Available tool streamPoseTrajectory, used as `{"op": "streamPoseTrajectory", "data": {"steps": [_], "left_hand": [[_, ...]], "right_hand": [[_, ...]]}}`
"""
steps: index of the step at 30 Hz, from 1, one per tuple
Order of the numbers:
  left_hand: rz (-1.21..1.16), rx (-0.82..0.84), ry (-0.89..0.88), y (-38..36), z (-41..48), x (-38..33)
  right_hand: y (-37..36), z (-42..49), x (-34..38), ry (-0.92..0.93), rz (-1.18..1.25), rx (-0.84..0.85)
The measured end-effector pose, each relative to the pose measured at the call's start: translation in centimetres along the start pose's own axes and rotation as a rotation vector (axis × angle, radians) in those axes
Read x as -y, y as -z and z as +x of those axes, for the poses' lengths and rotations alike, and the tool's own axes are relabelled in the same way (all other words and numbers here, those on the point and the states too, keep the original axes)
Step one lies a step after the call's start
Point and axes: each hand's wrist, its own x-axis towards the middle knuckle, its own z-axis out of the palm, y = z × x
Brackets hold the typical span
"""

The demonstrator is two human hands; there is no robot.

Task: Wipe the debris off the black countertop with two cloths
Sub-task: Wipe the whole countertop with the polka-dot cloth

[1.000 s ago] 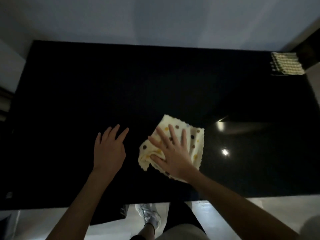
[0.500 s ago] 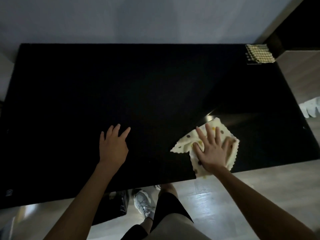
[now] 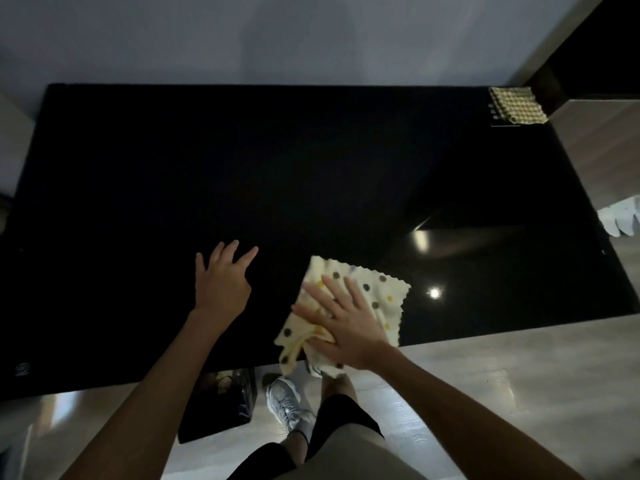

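Note:
A cream cloth with coloured dots (image 3: 375,292) lies crumpled at the near edge of the black countertop (image 3: 242,174), its lower corner hanging over the edge. My right hand (image 3: 341,323) presses flat on the cloth with fingers spread, the thumb tucked into a fold. My left hand (image 3: 223,284) rests on the bare countertop to the left of the cloth, fingers apart, holding nothing. A second, folded checked cloth (image 3: 517,105) sits at the far right corner of the countertop. I cannot make out any debris on the dark surface.
A black bin with a bag (image 3: 221,403) stands on the floor under the near edge. My shoe (image 3: 287,403) and leg are below the cloth. A pale wall runs behind the countertop. White items (image 3: 621,216) lie on the floor at the right.
My right hand has slid the dotted cloth back leftward along the near edge, after sweeping it right. The left hand has stayed in place.

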Motion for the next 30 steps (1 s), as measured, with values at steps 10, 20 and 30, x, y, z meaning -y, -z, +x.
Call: {"op": "streamPoseTrajectory", "data": {"steps": [10,20,30], "left_hand": [[-0.025,-0.041,0.068,0.1,0.5,-1.0],[-0.116,-0.180,0.147,1.5,6.7,0.9],[-0.117,-0.198,0.208,2.6,13.7,3.6]], "right_hand": [[1.9,0.3,-8.0,-0.788,0.120,-0.005],[5.5,18.0,-14.0,-0.641,0.123,-0.057],[9.6,36.6,-20.3,-0.619,0.123,-0.104]]}}
